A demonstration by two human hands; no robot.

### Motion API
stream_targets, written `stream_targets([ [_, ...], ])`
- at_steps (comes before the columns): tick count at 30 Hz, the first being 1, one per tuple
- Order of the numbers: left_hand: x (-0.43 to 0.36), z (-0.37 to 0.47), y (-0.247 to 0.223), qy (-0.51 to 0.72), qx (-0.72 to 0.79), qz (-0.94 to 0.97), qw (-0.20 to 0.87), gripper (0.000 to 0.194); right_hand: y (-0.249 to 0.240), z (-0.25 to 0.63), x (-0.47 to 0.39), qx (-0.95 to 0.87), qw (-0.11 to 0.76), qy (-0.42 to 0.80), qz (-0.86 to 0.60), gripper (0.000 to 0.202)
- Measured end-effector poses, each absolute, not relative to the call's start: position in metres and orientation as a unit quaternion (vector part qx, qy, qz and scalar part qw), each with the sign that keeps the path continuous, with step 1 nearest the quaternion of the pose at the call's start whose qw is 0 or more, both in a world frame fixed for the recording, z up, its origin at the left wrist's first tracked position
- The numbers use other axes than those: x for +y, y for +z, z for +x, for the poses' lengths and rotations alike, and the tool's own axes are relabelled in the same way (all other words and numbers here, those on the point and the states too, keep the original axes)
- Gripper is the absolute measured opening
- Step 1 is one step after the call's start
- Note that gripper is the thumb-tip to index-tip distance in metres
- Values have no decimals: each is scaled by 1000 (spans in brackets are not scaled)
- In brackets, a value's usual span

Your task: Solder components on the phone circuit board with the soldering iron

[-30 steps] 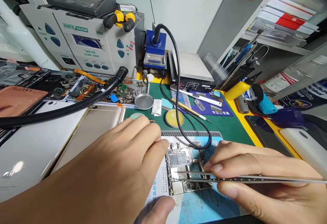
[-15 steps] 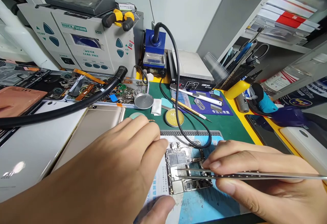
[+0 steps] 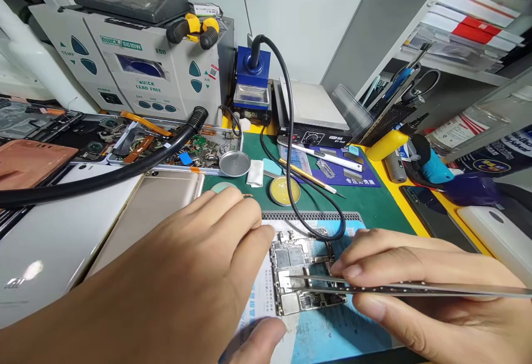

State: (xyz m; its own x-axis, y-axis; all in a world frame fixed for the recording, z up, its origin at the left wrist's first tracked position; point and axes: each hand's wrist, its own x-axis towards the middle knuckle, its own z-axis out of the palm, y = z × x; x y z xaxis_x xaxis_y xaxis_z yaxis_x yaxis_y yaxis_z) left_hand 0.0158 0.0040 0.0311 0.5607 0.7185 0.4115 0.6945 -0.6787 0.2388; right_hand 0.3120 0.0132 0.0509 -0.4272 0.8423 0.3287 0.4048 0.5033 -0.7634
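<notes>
Shifting tweezers point(image 3: 411, 290) slightly since the earlier frame, pinches them in the right hand point(image 3: 424, 264) over the board point(image 3: 296, 257) on the mat point(image 3: 320, 333), with left hand point(image 3: 208, 247) curled alongside, grip unclear, seemingly probing, next needing steadiness.

1 grey QUICK station point(image 3: 131, 67) stands beside 1 blue holder point(image 3: 243, 77).

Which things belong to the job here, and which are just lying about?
Apparently in the job:
tweezers, held by the right hand
circuit board, under their tips
blue-and-white mat, beneath the board

Apparently just lying about:
razor blade
gold-colored phone
tin of yellow paste
</notes>
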Motion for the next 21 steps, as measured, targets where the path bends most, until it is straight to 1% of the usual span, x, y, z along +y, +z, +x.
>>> stream_targets([
  [3,1,15,37,233,410,881,31,7,59,286,23,-802,355,260,-404,30],
  [6,-1,14,37,236,414,879,30,7,66,269,32,-810,356,246,-397,36],
  [9,-1,15,36,233,417,878,24,11,71,266,35,-811,358,240,-395,36],
  [17,1,16,36,244,408,879,31,9,73,269,33,-814,360,234,-391,33],
  [21,5,14,29,279,385,880,9,10,72,271,33,-813,368,230,-388,32],
])
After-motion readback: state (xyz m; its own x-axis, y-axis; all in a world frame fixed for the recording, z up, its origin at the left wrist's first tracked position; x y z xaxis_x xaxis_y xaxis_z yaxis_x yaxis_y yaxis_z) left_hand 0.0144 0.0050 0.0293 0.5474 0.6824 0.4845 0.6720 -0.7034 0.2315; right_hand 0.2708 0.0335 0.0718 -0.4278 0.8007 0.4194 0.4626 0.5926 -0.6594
